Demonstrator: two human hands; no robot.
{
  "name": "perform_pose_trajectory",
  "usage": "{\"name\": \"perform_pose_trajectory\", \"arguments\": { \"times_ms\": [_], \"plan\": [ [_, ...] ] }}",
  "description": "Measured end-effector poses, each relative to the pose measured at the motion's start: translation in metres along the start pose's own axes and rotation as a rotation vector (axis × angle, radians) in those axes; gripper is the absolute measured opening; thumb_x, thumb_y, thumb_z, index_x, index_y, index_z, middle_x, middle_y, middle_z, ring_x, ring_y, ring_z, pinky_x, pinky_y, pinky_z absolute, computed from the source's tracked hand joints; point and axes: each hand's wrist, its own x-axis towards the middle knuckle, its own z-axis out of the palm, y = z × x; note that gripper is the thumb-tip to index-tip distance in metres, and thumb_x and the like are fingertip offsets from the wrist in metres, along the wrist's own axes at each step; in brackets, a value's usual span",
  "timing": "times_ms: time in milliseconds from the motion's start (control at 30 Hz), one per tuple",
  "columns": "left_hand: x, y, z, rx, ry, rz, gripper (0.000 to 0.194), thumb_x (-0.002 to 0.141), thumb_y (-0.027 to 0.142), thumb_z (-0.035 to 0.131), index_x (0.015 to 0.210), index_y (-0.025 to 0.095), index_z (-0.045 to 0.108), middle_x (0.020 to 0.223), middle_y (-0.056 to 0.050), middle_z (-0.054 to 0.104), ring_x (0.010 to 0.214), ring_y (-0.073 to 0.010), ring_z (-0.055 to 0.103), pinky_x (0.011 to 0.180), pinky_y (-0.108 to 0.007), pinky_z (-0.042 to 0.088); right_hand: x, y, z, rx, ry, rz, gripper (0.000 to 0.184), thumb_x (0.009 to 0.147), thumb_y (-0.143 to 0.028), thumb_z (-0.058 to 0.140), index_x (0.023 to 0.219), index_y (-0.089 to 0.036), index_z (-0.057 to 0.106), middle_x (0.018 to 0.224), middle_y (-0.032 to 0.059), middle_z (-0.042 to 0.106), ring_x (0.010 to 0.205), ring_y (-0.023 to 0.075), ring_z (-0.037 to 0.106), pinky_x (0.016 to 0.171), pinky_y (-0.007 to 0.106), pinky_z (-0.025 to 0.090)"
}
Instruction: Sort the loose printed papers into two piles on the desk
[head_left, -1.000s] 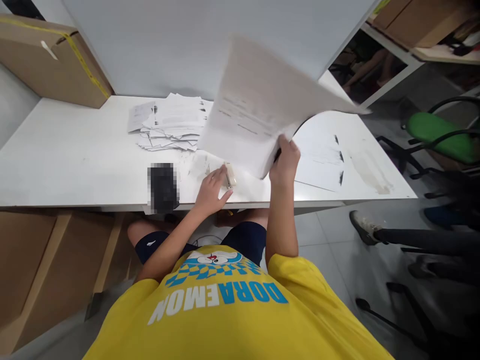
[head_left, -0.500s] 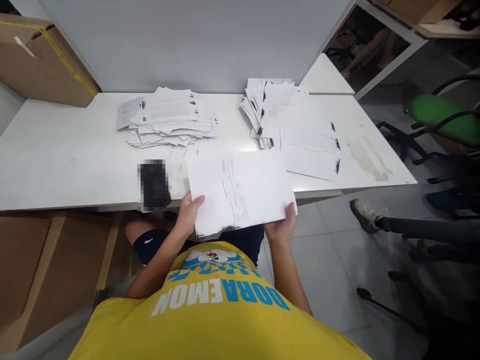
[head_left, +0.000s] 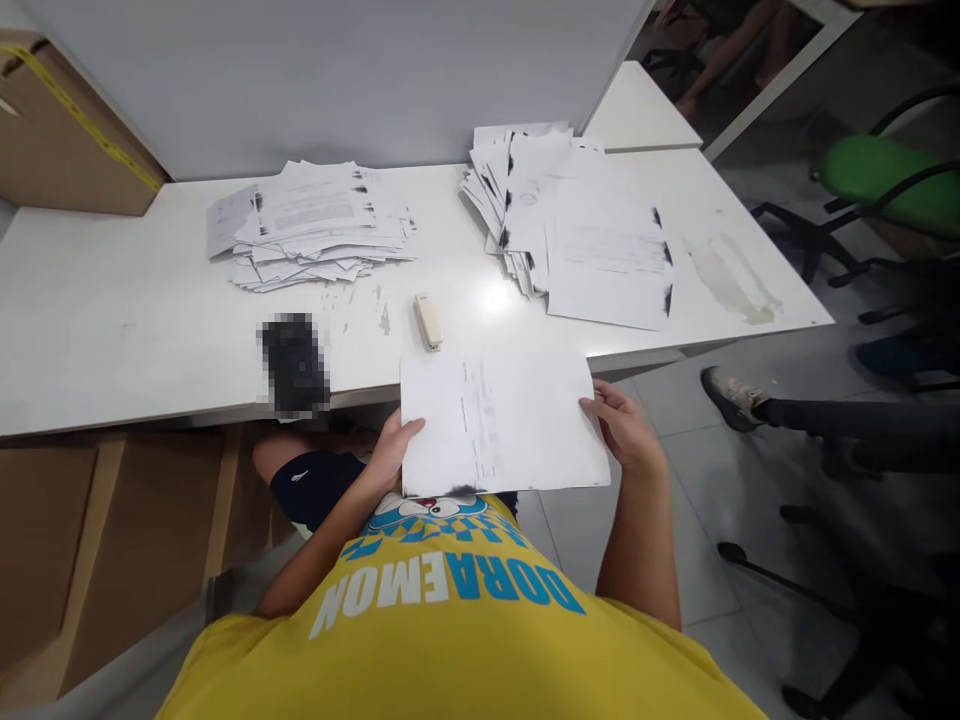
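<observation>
I hold a printed sheet of paper (head_left: 540,430) between both hands, over my lap at the table's front edge; whether it is one sheet or several I cannot tell. My left hand (head_left: 391,445) pinches its left edge, thumb on top. My right hand (head_left: 624,425) grips the right edge near the upper corner, fingers partly behind the paper. Just beyond the sheet lies a cream stapler (head_left: 427,322). A messy stack of papers (head_left: 315,215) sits at the back left, and another pile of papers (head_left: 555,200) with dark-smudged edges at the back right.
On the white table (head_left: 135,330) a pixelated dark object (head_left: 294,365) lies near the front edge. A cardboard box (head_left: 75,140) stands at the far left against the grey partition (head_left: 360,80). To the right are a green chair (head_left: 889,185) and another person's shoe (head_left: 733,398).
The sheet has come down toward me and slightly right, uncovering the stapler. My right hand has shifted from the lower right corner up along the right edge.
</observation>
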Motion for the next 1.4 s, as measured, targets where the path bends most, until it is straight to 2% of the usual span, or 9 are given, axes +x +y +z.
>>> {"name": "perform_pose_trajectory", "arguments": {
  "times_ms": [100, 200, 400, 633, 833, 967, 1133, 1267, 1400],
  "plan": [
    [0.005, 0.001, 0.003, 0.0, -0.07, 0.035, 0.058, 0.062, 0.039, 0.082, 0.114, 0.016, 0.069, 0.11, -0.011, 0.076, 0.101, -0.0307, 0.069, 0.088, -0.037, 0.053, 0.006, -0.01, -0.004, -0.006, 0.073, -0.056, 0.036, 0.063, -0.036, 0.078, 0.097, -0.029, 0.069, 0.088, 0.0, 0.078, 0.082, 0.024, 0.074, 0.069, 0.033, 0.058],
    [0.008, 0.0, 0.008, 0.023, -0.115, 0.1, 0.055, 0.065, 0.039, 0.08, 0.114, 0.017, 0.068, 0.114, -0.009, 0.075, 0.108, -0.0304, 0.067, 0.094, -0.037, 0.05, 0.012, -0.018, -0.012, -0.007, 0.09, -0.094, 0.039, 0.06, -0.033, 0.08, 0.097, -0.029, 0.069, 0.09, -0.0008, 0.078, 0.087, 0.0242, 0.074, 0.072, 0.033, 0.059],
    [0.015, 0.0, 0.017, 0.059, -0.12, 0.147, 0.047, 0.068, 0.04, 0.078, 0.108, 0.018, 0.063, 0.107, -0.007, 0.074, 0.101, -0.0257, 0.068, 0.084, -0.032, 0.052, 0.026, -0.021, -0.021, -0.015, 0.103, -0.116, 0.039, 0.059, -0.035, 0.082, 0.096, -0.028, 0.071, 0.088, 0.0002, 0.078, 0.088, 0.0243, 0.074, 0.074, 0.034, 0.06],
    [0.017, 0.009, 0.023, 0.062, 0.048, 0.181, 0.046, 0.07, 0.036, 0.077, 0.106, 0.022, 0.052, 0.096, -0.001, 0.066, 0.084, -0.0166, 0.066, 0.067, -0.025, 0.051, 0.048, -0.025, -0.027, -0.04, 0.142, -0.071, 0.045, 0.054, -0.032, 0.083, 0.097, -0.026, 0.071, 0.087, 0.0007, 0.077, 0.085, 0.0222, 0.073, 0.073, 0.032, 0.06],
    [0.025, 0.002, 0.024, 0.137, 0.108, 0.298, 0.045, 0.069, 0.031, 0.075, 0.103, 0.022, 0.047, 0.086, 0.003, 0.06, 0.07, -0.0119, 0.061, 0.065, -0.024, 0.048, 0.055, -0.025, -0.037, -0.08, 0.153, -0.074, 0.039, 0.058, -0.029, 0.082, 0.095, -0.027, 0.071, 0.086, 0.0004, 0.074, 0.082, 0.0205, 0.071, 0.07, 0.031, 0.06],
    [0.028, -0.003, 0.019, 0.228, 0.116, 0.361, 0.04, 0.072, 0.031, 0.074, 0.104, 0.021, 0.052, 0.088, 0.001, 0.06, 0.07, -0.0113, 0.061, 0.067, -0.023, 0.048, 0.056, -0.026, -0.033, -0.084, 0.172, -0.082, 0.037, 0.059, -0.028, 0.08, 0.094, -0.027, 0.07, 0.085, 0.0005, 0.073, 0.082, 0.0207, 0.07, 0.07, 0.031, 0.06],
    [0.023, -0.004, 0.013, 0.353, 0.102, 0.4, 0.039, 0.076, 0.032, 0.072, 0.11, 0.02, 0.06, 0.093, -0.001, 0.06, 0.065, -0.0089, 0.059, 0.06, -0.021, 0.045, 0.056, -0.032, -0.028, -0.077, 0.201, -0.055, 0.042, 0.053, -0.027, 0.082, 0.094, -0.027, 0.071, 0.086, -0.0002, 0.073, 0.082, 0.02, 0.069, 0.071, 0.03, 0.06],
    [0.022, -0.006, 0.013, 0.389, 0.096, 0.394, 0.042, 0.077, 0.031, 0.07, 0.117, 0.02, 0.061, 0.091, 0.0, 0.058, 0.06, -0.0076, 0.056, 0.058, -0.021, 0.045, 0.059, -0.033, -0.03, -0.089, 0.153, -0.052, 0.043, 0.052, -0.027, 0.083, 0.094, -0.027, 0.071, 0.085, 0.0003, 0.073, 0.08, 0.0209, 0.069, 0.069, 0.031, 0.06],
    [0.023, -0.006, 0.012, 0.466, 0.116, 0.415, 0.046, 0.081, 0.031, 0.068, 0.125, 0.021, 0.061, 0.095, -0.003, 0.062, 0.061, -0.0085, 0.056, 0.059, -0.021, 0.048, 0.064, -0.034, -0.031, -0.122, 0.108, -0.092, 0.039, 0.058, -0.03, 0.081, 0.096, -0.026, 0.072, 0.084, 0.0014, 0.073, 0.081, 0.0227, 0.07, 0.068, 0.033, 0.06]
  ]
}}
